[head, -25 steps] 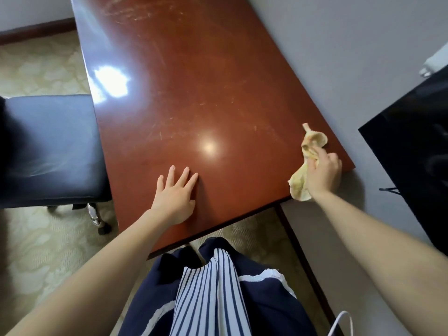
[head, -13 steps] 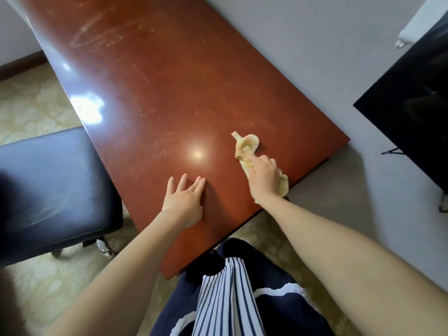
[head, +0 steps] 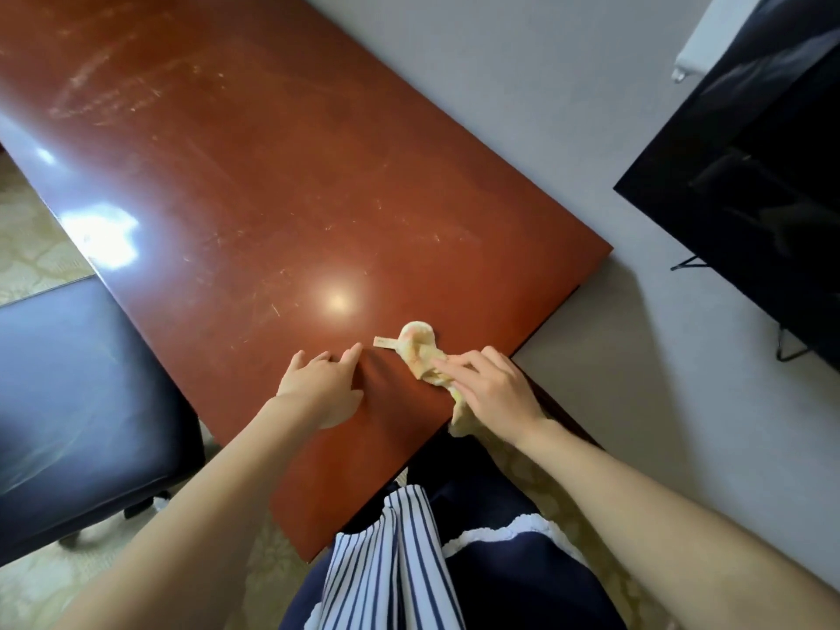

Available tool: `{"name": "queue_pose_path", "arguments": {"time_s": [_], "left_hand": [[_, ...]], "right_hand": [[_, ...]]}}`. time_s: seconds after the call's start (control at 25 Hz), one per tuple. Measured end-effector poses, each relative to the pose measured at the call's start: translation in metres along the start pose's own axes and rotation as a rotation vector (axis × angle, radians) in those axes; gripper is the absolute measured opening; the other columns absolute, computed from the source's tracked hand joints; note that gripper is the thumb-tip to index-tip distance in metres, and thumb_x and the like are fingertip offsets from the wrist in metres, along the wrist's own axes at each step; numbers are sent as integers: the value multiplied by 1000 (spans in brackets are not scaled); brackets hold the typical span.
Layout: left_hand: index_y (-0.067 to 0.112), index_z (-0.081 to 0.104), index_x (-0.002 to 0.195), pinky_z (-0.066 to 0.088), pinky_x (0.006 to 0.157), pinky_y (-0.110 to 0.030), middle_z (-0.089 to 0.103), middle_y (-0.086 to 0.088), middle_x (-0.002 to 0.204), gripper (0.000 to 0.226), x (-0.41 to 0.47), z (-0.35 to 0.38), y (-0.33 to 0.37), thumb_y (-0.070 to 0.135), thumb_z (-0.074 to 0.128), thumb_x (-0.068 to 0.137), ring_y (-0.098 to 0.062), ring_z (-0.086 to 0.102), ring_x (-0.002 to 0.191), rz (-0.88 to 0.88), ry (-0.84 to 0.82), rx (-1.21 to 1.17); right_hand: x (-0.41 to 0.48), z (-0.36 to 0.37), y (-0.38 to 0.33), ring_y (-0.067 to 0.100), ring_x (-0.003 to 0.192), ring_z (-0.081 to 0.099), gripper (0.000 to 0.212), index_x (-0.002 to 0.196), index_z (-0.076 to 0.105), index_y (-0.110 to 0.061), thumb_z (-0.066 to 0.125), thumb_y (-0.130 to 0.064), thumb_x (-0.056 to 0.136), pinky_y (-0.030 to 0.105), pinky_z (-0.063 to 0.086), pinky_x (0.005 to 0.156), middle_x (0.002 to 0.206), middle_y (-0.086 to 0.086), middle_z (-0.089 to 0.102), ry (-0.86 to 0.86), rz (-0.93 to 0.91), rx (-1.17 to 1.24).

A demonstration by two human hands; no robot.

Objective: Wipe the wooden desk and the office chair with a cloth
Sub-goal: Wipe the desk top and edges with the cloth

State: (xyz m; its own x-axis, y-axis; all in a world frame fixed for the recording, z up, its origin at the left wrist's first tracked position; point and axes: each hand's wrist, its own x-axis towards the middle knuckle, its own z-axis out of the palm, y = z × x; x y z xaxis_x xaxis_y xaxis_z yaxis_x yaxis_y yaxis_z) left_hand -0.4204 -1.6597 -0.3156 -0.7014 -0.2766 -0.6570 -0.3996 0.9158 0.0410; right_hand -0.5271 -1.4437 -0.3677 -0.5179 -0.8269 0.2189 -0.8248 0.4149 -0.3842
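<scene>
Cloth sits by the near edge of the wooden desk, right hand pressing it down with fingers laid out flat, one end hanging off the edge. Left hand lies flat just beside it, fingers straight. Office chair is off to the left

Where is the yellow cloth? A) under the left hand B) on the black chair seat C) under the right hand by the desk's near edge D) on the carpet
C: the right hand presses the cloth onto the desk near its edge; the left hand lies flat beside it, bare.
</scene>
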Motion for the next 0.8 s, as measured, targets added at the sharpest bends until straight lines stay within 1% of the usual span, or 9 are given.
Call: {"name": "queue_pose_path", "arguments": {"time_s": [0.16,0.28,0.36,0.44,0.48,0.52,0.6,0.68,0.8], "left_hand": [[27,-6,151,13,115,-35,27,-4,155,64,6,-7,4,35,30,99,-21,21,143,7,-35,19],[28,-7,151,19,113,-34,20,0,157,64,4,-4,8,35,31,100,-23,23,142,17,-9,61],[30,-8,150,22,112,-34,18,0,157,64,3,-1,11,36,31,100,-26,24,141,7,11,84],[32,-9,150,24,110,-33,17,-1,158,64,2,2,14,37,31,100,-28,26,140,2,23,91],[33,-9,150,24,110,-33,17,-2,158,64,2,3,15,37,31,100,-29,26,140,3,29,93],[34,-9,149,24,109,-33,18,-1,157,64,1,4,15,37,31,100,-29,27,140,5,38,93],[35,-8,149,27,106,-32,20,-2,157,63,1,4,14,36,32,100,-29,30,137,-2,48,77],[36,-6,149,31,103,-31,22,-4,156,63,2,4,12,35,33,100,-30,37,132,-11,47,53],[42,-3,148,34,103,-34,20,-2,157,62,4,6,9,31,33,99,-31,38,132,-29,11,-6]], "right_hand": [[25,-24,63,32,73,56,41,114,68,-10,72,3,75,40,52,63,90,9,66,22,123,-93],[51,-44,114,32,87,51,37,123,61,-14,61,-6,87,38,45,73,100,12,60,-38,290,-220],[66,-51,147,29,95,48,31,123,58,-17,52,-15,93,32,37,75,107,10,56,-13,526,-255],[84,-62,171,26,97,49,27,118,59,-19,45,-25,97,27,34,73,112,8,54,130,908,-159],[91,-65,179,27,98,50,27,119,60,-18,45,-22,97,27,37,75,115,10,54,198,1035,-108],[97,-65,183,28,103,50,29,121,59,-16,45,-14,96,29,40,80,119,11,54,245,1088,-97],[106,-62,177,30,114,46,38,125,57,-17,44,-3,93,37,39,95,123,11,52,309,1137,-52],[106,-52,157,30,116,44,41,127,54,-27,46,-7,93,47,37,96,120,6,50,309,1163,-49],[103,-30,122,26,105,45,48,126,55,-34,53,-5,88,45,35,89,106,2,54,208,869,-133]]}}
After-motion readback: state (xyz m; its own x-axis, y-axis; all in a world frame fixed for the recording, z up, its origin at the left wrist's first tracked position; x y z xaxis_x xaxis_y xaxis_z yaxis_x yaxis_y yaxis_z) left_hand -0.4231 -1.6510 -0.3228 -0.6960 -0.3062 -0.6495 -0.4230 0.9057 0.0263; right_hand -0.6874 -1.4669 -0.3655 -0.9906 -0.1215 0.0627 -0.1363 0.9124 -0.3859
